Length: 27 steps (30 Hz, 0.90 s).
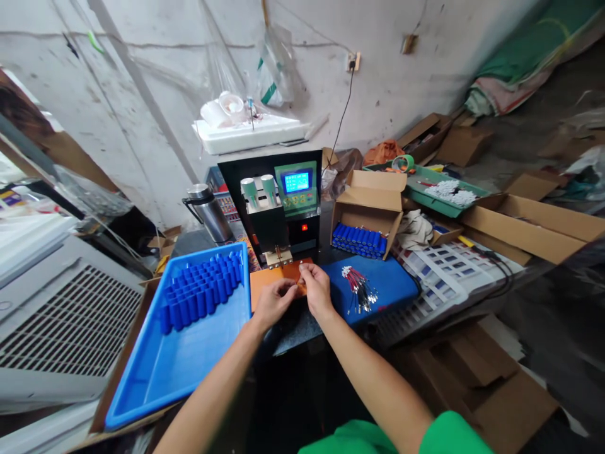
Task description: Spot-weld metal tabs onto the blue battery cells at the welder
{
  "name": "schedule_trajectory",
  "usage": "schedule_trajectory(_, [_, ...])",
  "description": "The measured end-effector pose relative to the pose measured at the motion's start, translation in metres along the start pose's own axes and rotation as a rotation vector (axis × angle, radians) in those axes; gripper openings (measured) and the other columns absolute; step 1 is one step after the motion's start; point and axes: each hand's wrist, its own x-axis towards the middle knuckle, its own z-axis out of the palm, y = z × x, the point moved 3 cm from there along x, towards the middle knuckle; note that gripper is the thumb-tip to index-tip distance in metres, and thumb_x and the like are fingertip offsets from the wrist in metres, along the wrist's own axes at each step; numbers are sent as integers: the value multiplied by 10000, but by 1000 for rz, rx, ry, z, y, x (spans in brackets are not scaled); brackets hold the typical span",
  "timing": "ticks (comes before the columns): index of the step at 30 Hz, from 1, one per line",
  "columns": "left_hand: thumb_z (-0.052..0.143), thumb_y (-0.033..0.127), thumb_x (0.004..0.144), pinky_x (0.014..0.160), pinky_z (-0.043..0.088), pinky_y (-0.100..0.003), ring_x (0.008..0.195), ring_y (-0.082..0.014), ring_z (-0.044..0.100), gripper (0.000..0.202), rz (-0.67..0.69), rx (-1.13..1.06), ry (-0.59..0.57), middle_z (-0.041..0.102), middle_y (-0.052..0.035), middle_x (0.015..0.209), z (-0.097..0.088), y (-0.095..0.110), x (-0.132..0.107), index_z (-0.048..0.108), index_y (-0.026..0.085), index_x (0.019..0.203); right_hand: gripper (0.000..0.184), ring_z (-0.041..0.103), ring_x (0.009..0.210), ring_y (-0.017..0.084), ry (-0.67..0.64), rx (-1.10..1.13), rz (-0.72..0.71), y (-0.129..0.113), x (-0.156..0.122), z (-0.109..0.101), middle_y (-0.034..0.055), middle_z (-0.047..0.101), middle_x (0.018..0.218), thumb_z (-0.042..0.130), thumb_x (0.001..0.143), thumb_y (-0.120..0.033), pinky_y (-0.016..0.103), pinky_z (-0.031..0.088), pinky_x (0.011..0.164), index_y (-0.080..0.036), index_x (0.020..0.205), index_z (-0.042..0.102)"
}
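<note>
My left hand (275, 304) and my right hand (316, 290) meet over the orange board (262, 284), just in front of the spot welder's electrodes (278, 255). Both have thumb and fingers pinched together. Whatever sits between the fingertips is too small and covered to make out. The black spot welder (302, 233) stands behind them with a lit blue screen (297, 182). To the right of my right hand, a bunch of red and black wires (360, 289) with white connectors lies on a blue pad (394, 287).
At left, a blue tray (177, 366) holds many upright blue cylindrical cells (201, 290). A cardboard box (368, 200) of similar cells stands right of the welder. A steel jug (208, 211) is behind the tray. Farther right are a green tray (425, 192) and a white plastic crate (437, 277).
</note>
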Motion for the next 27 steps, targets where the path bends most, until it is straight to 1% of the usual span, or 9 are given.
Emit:
schedule_trajectory(3, [541,390,878,702,543,-295,728,-177,680,266,-34,-68,-13,733,-56,812,0,-1,0,666,156,888,223,500,577,106,-33,-4,-44,-2,2,-3,-34,558,629,635,757,-399,219,436,586,-177,759,617])
schedule_trajectory(6, [529,445,883,692,552,-302,719,-179,681,301,-87,-183,-3,724,-52,795,1,-3,0,630,162,907,241,520,572,109,-84,-41,-47,-2,3,-6,-31,572,649,641,756,-413,229,454,584,-176,779,607])
schedule_trajectory(10, [518,491,878,614,525,-273,635,-151,636,332,-120,-231,-5,683,-24,731,2,-9,1,601,171,901,238,553,565,121,-295,-102,-4,0,7,-7,-20,603,695,676,718,-392,236,478,537,-187,807,594])
schedule_trajectory(13, [521,493,870,609,509,-260,637,-143,619,336,-125,-210,-5,669,-21,720,2,-12,2,603,167,867,206,576,572,136,-422,-221,-14,0,8,-8,-8,615,667,668,721,-374,238,484,525,-186,776,604])
schedule_trajectory(16, [535,476,858,611,498,-255,635,-138,609,328,-121,-167,37,664,-27,716,3,-12,0,608,158,828,231,608,605,157,-452,-291,-48,-2,5,-12,17,641,676,646,737,-406,256,502,547,-177,761,625])
schedule_trajectory(20, [534,422,859,614,484,-249,663,-141,616,282,-108,-77,87,670,-30,744,4,-2,-9,622,155,855,303,613,601,173,-417,-350,-71,-1,-1,-19,44,653,690,655,722,-471,275,499,546,-170,741,624])
schedule_trajectory(22, [545,373,855,622,476,-245,715,-148,626,235,-102,13,147,690,-40,815,-2,5,-16,637,159,885,348,589,553,170,-374,-360,-49,1,-3,-22,40,635,654,661,705,-517,280,488,515,-174,738,616])
schedule_trajectory(24, [542,329,856,625,467,-239,713,-143,620,195,-97,102,179,696,-35,822,-14,13,-25,649,167,873,389,569,515,169,-353,-365,-20,4,-4,-25,29,613,615,670,682,-558,286,480,494,-178,740,610])
schedule_trajectory(27, [523,296,866,640,459,-239,682,-136,610,180,-116,268,198,688,-19,770,-47,15,-44,654,178,834,427,559,506,173,-355,-389,-17,7,-6,-28,24,594,586,659,678,-597,290,472,489,-178,747,609])
